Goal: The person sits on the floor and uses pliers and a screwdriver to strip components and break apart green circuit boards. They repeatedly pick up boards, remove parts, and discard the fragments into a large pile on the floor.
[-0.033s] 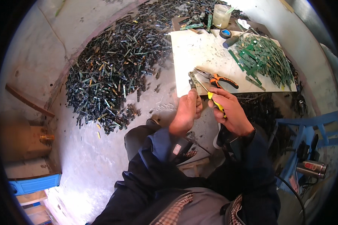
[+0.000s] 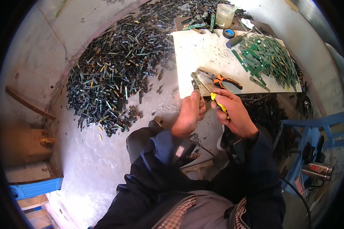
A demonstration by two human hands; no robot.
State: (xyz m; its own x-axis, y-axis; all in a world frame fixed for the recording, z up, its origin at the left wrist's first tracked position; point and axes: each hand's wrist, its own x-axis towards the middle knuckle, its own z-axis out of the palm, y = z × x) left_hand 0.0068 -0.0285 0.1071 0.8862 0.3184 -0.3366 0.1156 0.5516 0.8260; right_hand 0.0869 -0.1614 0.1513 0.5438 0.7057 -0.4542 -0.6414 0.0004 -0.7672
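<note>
My left hand (image 2: 191,113) is closed around the lower end of a narrow circuit board strip (image 2: 195,81), which points up and away from me. A darker piece lies along the strip just above my fingers. In my right hand (image 2: 236,113) is a screwdriver (image 2: 220,105) with a yellow and black handle. Its thin shaft slants up to the left, the tip close beside the strip; whether they touch I cannot tell. Just beyond both hands, orange and black long-nose pliers (image 2: 228,81) lie with jaws apart on a white board (image 2: 188,49).
Green circuit board strips (image 2: 275,65) are heaped on the board's right side. Near its far edge are a dark-handled screwdriver (image 2: 234,41), a tape roll (image 2: 228,33) and a plastic cup (image 2: 224,17). A large pile of dark strips (image 2: 111,68) covers the left floor. A blue stool (image 2: 313,125) stands right.
</note>
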